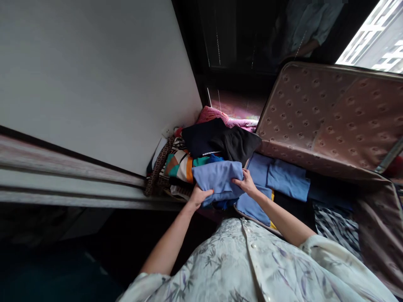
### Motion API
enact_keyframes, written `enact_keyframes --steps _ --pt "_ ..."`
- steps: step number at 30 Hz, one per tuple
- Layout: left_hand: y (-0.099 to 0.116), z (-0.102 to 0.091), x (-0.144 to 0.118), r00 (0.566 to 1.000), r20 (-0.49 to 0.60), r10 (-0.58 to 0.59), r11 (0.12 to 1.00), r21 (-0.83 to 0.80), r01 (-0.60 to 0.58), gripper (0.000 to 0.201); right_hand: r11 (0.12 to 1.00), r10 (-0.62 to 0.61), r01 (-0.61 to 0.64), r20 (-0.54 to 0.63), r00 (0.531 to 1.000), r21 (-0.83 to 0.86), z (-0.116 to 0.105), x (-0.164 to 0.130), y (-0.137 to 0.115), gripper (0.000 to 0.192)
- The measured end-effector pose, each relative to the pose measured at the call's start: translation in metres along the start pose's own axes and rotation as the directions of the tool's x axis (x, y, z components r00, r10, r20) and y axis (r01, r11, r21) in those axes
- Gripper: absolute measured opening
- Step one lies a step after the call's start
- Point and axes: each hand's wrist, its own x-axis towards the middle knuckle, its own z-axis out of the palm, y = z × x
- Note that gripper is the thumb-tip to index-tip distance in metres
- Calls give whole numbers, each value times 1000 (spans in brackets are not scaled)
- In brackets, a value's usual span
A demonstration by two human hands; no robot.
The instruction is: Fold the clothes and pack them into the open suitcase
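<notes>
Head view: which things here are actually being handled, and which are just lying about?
In hand:
- folded blue garment, gripped by left hand and right hand
- open suitcase beside it, blue clothes already inside

Lying about:
- black garments on the pile
- colourful patterned cloth
- pink fabric behind
- white wall panel

Both my arms reach forward from the bottom of the view, bare below loose short sleeves. My left hand (199, 195) sits lower and further left, palm turned inward, fingers curled and closed in a grip, thumb on top. My right hand (245, 184) is just beside it, slightly further out, wrist bent a little, fingers spread and pinching, thumb pointing toward the left hand. Forearms converge as they extend; elbows stay wide apart near my torso. Both hands are gripping.
</notes>
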Motion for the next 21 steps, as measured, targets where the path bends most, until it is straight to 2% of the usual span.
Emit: enact_keyframes --steps 2,4,6,8,10,12,14,17,19,21 --pt "9 -3 -6 982 105 -160 975 -139 174 59 996 -23 21 22 999 89 -6 -3 -5 67" --pt "24 -6 -14 957 207 -203 945 -213 246 56 969 -14 -2 65 998 247 -14 -8 -12 76" --pt "40 -5 -26 949 257 -184 938 -243 248 55 888 1 -72 155 988 454 -24 -16 -17 84" --pt "54 2 -39 938 301 -173 934 -252 253 54 781 2 -181 287 958 598 -38 -28 -19 85" --pt "64 15 -48 923 346 -171 932 -246 265 52 721 20 -290 399 917 629 -58 -43 -19 83" --pt "69 34 -50 905 398 -154 938 -230 261 51 703 61 -357 448 892 615 -84 -59 -20 80" --pt "71 57 -45 880 460 -120 946 -217 242 56 698 119 -364 401 908 617 -116 -73 -23 76" --pt "67 104 -29 813 575 -93 944 -208 255 60 736 218 -287 187 958 613 -172 -90 -26 66" --pt "57 140 -18 774 625 -96 948 -180 263 52 769 276 -259 62 959 584 -210 -103 -20 62" --pt "43 177 -12 755 646 -111 957 -135 256 44 781 342 -285 2 940 556 -240 -119 -5 59"
